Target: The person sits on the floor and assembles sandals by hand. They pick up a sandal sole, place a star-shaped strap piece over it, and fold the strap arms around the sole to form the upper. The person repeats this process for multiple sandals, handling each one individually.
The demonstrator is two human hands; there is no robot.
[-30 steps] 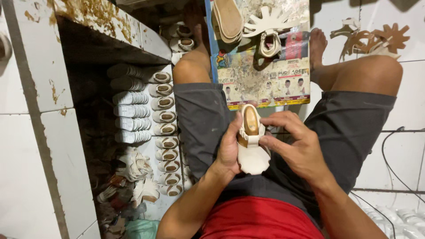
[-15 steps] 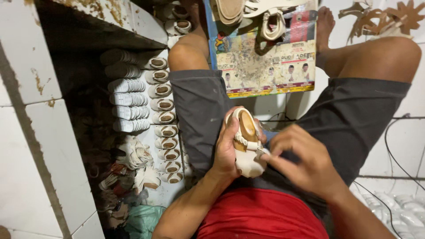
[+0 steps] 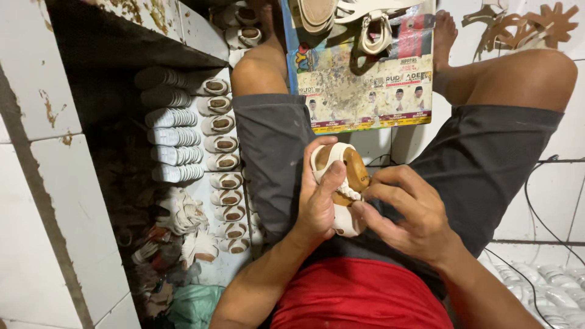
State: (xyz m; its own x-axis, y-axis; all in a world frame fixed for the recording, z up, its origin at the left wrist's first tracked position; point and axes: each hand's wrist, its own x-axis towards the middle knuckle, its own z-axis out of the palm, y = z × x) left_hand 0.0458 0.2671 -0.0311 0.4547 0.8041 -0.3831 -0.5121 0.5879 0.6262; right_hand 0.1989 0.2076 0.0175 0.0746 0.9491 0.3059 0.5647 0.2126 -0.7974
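Note:
A small white sandal with a tan insole lies tilted over my lap, between my grey-shorted thighs. My left hand wraps it from the left, thumb laid across the white strap. My right hand meets it from the right, fingertips pinching the strap and the sole's lower edge. The sandal's underside is hidden by my palms.
Rows of finished white sandals and stacked white soles lie on the floor at left, under a stained tiled ledge. A printed poster with more sandals lies ahead. Black cables run at right.
The sandal has turned from upright to tilted and sits lower in my lap. My right hand has shifted from over it to pinching its strap and lower edge.

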